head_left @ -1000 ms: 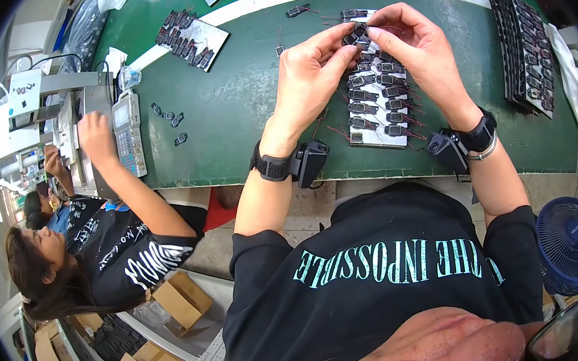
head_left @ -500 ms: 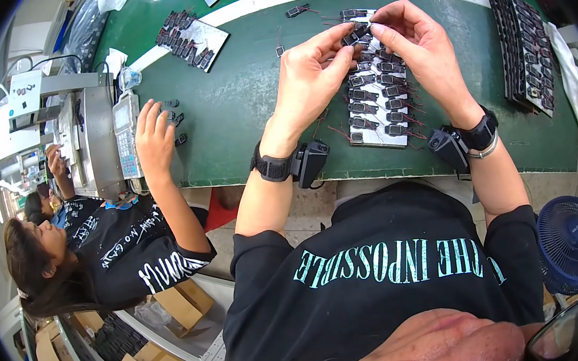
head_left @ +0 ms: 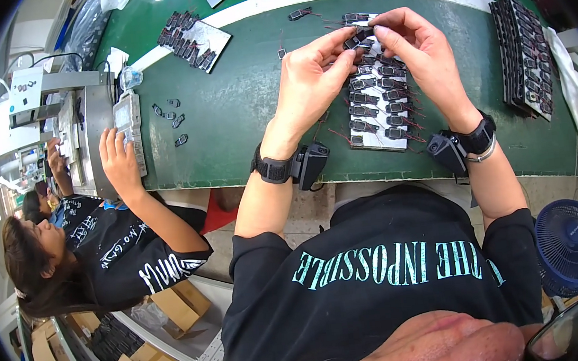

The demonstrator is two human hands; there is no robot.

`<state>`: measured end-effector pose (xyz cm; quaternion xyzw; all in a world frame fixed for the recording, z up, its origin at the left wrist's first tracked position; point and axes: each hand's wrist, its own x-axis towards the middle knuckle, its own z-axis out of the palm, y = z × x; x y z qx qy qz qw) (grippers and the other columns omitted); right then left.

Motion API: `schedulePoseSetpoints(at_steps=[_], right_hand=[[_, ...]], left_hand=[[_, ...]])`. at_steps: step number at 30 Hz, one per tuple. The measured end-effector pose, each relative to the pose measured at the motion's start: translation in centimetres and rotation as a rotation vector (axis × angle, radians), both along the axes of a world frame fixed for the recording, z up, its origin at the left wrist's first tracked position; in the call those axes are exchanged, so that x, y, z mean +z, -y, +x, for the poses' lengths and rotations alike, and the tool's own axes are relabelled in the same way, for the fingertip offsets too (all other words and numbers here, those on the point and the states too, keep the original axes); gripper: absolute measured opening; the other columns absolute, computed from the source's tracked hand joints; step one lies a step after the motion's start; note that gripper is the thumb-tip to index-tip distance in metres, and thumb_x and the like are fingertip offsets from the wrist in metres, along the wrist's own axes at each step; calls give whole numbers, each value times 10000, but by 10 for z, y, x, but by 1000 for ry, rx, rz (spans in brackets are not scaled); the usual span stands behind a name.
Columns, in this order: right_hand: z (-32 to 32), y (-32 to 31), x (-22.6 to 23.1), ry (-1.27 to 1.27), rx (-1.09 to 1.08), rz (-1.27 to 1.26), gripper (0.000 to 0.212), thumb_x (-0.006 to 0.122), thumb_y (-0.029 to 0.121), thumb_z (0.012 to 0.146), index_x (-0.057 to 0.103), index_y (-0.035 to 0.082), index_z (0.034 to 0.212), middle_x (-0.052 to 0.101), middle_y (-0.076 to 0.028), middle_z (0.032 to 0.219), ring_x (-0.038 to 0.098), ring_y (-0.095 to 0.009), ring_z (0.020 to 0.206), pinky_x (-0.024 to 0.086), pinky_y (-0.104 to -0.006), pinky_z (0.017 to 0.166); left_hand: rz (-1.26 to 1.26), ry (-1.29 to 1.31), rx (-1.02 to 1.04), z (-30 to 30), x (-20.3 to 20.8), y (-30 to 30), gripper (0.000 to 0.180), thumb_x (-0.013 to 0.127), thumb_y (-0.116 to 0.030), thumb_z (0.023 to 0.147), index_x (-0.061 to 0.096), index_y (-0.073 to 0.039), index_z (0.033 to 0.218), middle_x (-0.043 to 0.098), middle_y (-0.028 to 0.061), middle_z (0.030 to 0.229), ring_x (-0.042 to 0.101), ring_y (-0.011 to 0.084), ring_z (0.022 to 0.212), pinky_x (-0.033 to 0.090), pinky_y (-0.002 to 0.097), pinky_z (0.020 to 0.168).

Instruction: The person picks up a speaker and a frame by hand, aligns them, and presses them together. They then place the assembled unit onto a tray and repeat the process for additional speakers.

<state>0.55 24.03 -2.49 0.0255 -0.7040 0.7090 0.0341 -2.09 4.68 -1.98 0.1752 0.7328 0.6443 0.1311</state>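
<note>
Between the fingertips of both my hands is a small black speaker-like part (head_left: 357, 39), held just over the far portion of a white board (head_left: 378, 117). My left hand (head_left: 312, 74) pinches it from the left with thumb and forefinger. From the right, the thumb and fingers of my right hand (head_left: 422, 44) close on its other end, partly covering it. Two columns of similar black parts with thin red wires lie on the board, such as one part (head_left: 396, 132) near its front end. My hands hide some of the far ones.
A second board (head_left: 216, 38) with black parts lies at the far left of the green table (head_left: 227, 117). Several loose parts (head_left: 179, 120) sit near a co-worker's hand (head_left: 120, 162) by a machine (head_left: 97, 129). Stacked loaded boards (head_left: 524, 53) stand at right, a blue fan (head_left: 571, 244) below.
The co-worker's hand has moved left, away from the loose parts and over the machine's keypad. My hands stay nearly in place, still pinching the black part, which has turned slightly.
</note>
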Motion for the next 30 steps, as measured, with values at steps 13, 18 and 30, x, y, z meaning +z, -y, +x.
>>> schedulePoseSetpoints(at_steps=[13, 18, 30], right_hand=[[5, 8, -1, 31, 46, 18, 113, 651, 104, 934, 632, 16, 1002, 645, 15, 905, 600, -49, 834, 489, -203, 784], [3, 6, -4, -8, 27, 117, 117, 654, 109, 933, 628, 17, 1001, 642, 4, 923, 607, -57, 866, 500, -215, 806], [-4, -13, -5, 194, 267, -211, 245, 640, 64, 920, 584, -23, 1142, 652, -58, 1011, 654, -125, 935, 541, -260, 857]], left_hand=[[52, 60, -51, 2, -3, 0, 342, 600, 5, 924, 602, 31, 1265, 720, 119, 1029, 702, 153, 925, 590, 262, 792], [34, 42, -78, 0, -2, 1, 363, 598, 7, 928, 574, 25, 1290, 714, 127, 1030, 699, 157, 921, 589, 267, 795], [-63, 18, -126, 5, 14, -3, 530, 585, 45, 916, 438, -34, 1419, 708, 116, 1001, 693, 141, 880, 581, 259, 785]])
